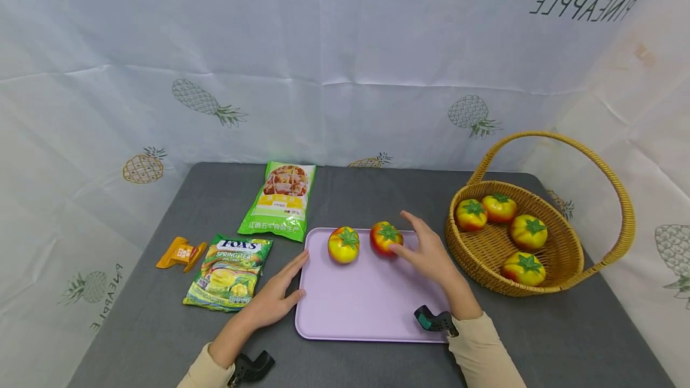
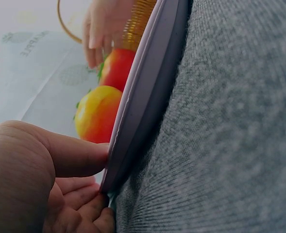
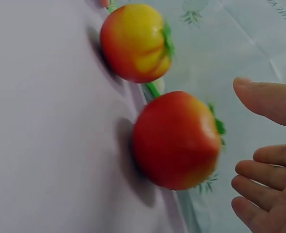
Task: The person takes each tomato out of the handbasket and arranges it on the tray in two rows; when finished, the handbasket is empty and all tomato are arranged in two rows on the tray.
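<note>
A lilac tray (image 1: 356,298) lies on the grey table, with two red-and-yellow toy tomatoes near its far edge. My left hand (image 1: 275,298) is at the tray's left side, its thumb and fingers touching the rim (image 2: 128,104) in the left wrist view. The yellower tomato (image 1: 343,245) sits to the left of the redder tomato (image 1: 385,239). Close to the right of the redder one is my right hand (image 1: 431,256), fingers spread and nothing held. In the right wrist view a gap shows between that hand (image 3: 269,170) and the redder tomato (image 3: 176,141).
A wicker basket (image 1: 574,256) with a tall handle stands to the right, holding several similar tomatoes. On the left lie a green FOX'S candy bag (image 1: 229,271), a small orange packet (image 1: 180,254) and a green-and-white food bag (image 1: 281,201). Pineapple-print cloth (image 1: 345,47) hangs behind the table.
</note>
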Available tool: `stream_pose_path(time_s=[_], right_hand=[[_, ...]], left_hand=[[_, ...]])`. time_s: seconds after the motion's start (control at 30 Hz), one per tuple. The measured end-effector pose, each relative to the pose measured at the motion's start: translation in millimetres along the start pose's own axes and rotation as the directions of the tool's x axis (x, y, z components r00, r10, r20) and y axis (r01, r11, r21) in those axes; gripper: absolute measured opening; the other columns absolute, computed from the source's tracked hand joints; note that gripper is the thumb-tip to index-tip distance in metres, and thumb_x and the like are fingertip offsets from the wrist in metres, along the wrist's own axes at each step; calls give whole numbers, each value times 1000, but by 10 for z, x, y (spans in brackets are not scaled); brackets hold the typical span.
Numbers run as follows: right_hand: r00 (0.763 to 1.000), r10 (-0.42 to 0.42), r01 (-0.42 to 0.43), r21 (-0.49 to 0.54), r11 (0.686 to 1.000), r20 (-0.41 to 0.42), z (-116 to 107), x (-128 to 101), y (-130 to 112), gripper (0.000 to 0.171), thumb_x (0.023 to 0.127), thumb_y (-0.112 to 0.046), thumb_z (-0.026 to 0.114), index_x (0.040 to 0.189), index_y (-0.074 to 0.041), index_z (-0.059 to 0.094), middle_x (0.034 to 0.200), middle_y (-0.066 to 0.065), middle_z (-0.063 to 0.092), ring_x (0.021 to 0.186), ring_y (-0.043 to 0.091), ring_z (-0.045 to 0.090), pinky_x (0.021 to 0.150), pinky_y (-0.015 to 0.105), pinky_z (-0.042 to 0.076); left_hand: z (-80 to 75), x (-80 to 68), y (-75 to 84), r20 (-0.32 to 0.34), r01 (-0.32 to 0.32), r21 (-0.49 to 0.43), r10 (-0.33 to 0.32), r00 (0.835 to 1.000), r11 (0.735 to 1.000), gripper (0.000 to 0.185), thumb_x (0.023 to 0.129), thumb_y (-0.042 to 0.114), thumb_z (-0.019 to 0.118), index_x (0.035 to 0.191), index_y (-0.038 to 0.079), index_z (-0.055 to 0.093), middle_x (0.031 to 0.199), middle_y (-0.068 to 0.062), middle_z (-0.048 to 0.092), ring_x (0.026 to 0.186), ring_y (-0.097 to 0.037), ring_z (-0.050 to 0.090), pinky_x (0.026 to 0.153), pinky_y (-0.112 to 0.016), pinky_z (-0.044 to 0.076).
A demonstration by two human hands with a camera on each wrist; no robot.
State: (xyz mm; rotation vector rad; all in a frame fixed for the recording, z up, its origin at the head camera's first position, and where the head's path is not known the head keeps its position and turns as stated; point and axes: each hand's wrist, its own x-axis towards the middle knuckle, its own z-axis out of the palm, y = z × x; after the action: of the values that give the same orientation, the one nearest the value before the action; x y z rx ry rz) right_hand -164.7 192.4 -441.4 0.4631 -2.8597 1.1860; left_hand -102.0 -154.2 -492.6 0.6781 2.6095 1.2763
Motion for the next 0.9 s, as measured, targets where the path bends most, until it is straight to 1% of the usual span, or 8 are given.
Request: stream_pose_path(time_s=[0.13, 0.2, 0.4, 0.57, 0.67, 0.73, 0.8, 0.9], right_hand=[[999, -27, 26, -38, 999, -35, -138, -70, -10, 78, 83, -38, 71, 144, -6, 36, 145, 16, 43, 132, 36, 41, 105, 58, 35], [998, -31, 29, -44, 999, -46, -203, -109, -6, 77, 83, -36, 71, 144, -5, 36, 145, 16, 43, 131, 36, 41, 105, 58, 36], [995, -38, 31, -70, 997, -92, -387, -243, 59, 74, 83, -29, 72, 142, -2, 37, 143, 20, 43, 129, 39, 41, 104, 60, 35], [985, -35, 16, -116, 993, -167, -591, -365, 165, 70, 84, -25, 72, 141, 1, 39, 140, 24, 45, 124, 43, 44, 100, 62, 36], [976, -15, -8, -105, 994, -217, -744, -424, 258, 69, 85, -24, 71, 141, 2, 38, 140, 25, 45, 123, 46, 45, 98, 63, 36], [972, 4, -26, -90, 996, -234, -855, -468, 313, 70, 86, -25, 69, 142, 1, 36, 141, 26, 43, 124, 48, 43, 97, 64, 35], [970, 39, -59, -75, 995, -241, -957, -519, 345, 72, 87, -25, 69, 144, 1, 33, 141, 28, 41, 126, 50, 40, 98, 66, 33], [969, 113, -132, -76, 988, -219, -1098, -599, 385, 75, 89, -30, 66, 147, -1, 28, 143, 30, 38, 128, 52, 35, 99, 68, 29]], left_hand=[[-5, 5, -8, 5, 8, 0, -8, 1000, 1000, 68, 92, 10, 58, 151, 6, 24, 158, -9, 22, 143, -27, 24, 113, -49, 23], [-7, 2, -10, 3, 3, 1, -3, 1000, 1000, 67, 93, 11, 57, 150, 6, 23, 158, -10, 22, 143, -28, 24, 112, -51, 23], [-5, -13, -10, 9, 11, 0, -11, 1000, 1000, 67, 93, 12, 57, 151, 6, 23, 158, -8, 21, 143, -28, 23, 112, -50, 22], [-2, -9, -16, 11, 15, -4, -15, 1000, 1000, 67, 94, 13, 57, 151, 7, 23, 158, -7, 21, 144, -25, 23, 113, -49, 22], [4, -1, -22, 9, 13, -2, -13, 1000, 1000, 67, 93, 13, 57, 151, 7, 23, 158, -7, 21, 144, -24, 22, 113, -50, 22], [9, 4, -21, 11, 19, -4, -19, 1000, 1000, 67, 93, 13, 58, 151, 8, 23, 158, -5, 21, 144, -22, 22, 114, -48, 22], [14, 3, -27, 8, 14, 0, -14, 1000, 1000, 67, 93, 13, 57, 151, 8, 23, 158, -6, 21, 144, -24, 23, 114, -45, 23], [16, 5, -33, 8, 3, 12, -3, 1000, 1000, 66, 94, 14, 56, 151, 8, 24, 158, -8, 22, 143, -27, 24, 116, -37, 22]])
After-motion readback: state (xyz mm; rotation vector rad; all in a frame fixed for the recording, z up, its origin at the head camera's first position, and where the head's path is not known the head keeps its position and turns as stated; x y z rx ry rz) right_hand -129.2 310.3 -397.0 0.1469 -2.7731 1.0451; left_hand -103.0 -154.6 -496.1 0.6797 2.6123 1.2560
